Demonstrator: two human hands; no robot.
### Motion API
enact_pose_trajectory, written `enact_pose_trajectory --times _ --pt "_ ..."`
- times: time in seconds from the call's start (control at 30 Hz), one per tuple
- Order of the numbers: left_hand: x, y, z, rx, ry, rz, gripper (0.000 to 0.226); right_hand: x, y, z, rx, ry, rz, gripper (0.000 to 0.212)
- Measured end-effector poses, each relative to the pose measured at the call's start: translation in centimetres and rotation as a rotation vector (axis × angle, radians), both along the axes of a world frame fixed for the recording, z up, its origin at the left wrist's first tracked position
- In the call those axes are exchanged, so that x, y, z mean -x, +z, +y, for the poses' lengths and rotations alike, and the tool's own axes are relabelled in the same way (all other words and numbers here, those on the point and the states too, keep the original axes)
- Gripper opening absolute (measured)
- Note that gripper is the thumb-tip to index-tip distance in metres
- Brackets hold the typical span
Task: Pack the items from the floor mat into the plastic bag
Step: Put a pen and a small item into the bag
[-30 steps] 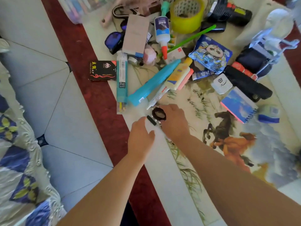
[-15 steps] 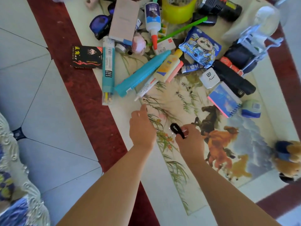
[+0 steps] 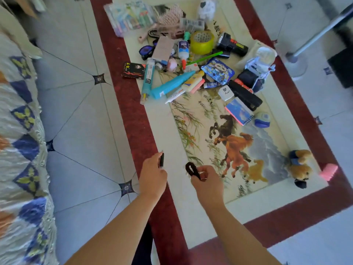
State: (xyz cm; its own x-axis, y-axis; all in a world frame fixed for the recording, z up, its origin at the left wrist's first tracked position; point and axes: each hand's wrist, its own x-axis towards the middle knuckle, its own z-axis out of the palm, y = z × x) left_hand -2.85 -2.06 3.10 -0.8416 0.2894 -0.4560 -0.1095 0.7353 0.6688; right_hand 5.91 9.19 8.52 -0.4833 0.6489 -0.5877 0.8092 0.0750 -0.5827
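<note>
Floor mat (image 3: 166, 131), red border (image 3: 133, 115): items (image 3: 172, 85) heaped at far end, plastic bag (image 3: 263, 58) at their right edge. Left grip (image 3: 152, 176) pinches black stick (image 3: 162, 159) over border; right grip (image 3: 207, 185) holds black loop (image 3: 192, 170), well apart from items.

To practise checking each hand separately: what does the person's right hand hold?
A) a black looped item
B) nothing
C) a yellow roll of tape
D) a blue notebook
A: the right hand pinches a black looped item, while the left hand holds a small black stick.
</note>
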Motion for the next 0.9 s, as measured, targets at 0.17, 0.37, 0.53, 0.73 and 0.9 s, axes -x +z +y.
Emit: enact_pose_trajectory --times 0.17,0.37,0.53,0.73,0.9 --pt "-7.7 5.5 -8.4 -0.034 0.144 0.107 0.049 -5.2 4.5 -7.3 -0.021 0.216 0.102 0.017" --pt "-14.5 10.5 -22.5 -0.013 0.498 0.080 0.048 -6.8 8.2 -18.9 0.007 0.556 0.183 0.015" --pt "-19.3 12.8 -35.3 0.020 0.814 0.099 0.046 -6.8 10.0 -31.6 0.098 0.890 0.185 0.014" --pt "-26.1 13.0 -50.5 0.012 1.247 0.001 0.055 -8.5 9.8 -49.2 0.191 1.267 0.125 0.020" --pt "-30.8 10.9 -62.3 -0.018 1.509 -0.082 0.058 -11.3 7.1 -64.0 0.184 1.559 0.029 0.022"
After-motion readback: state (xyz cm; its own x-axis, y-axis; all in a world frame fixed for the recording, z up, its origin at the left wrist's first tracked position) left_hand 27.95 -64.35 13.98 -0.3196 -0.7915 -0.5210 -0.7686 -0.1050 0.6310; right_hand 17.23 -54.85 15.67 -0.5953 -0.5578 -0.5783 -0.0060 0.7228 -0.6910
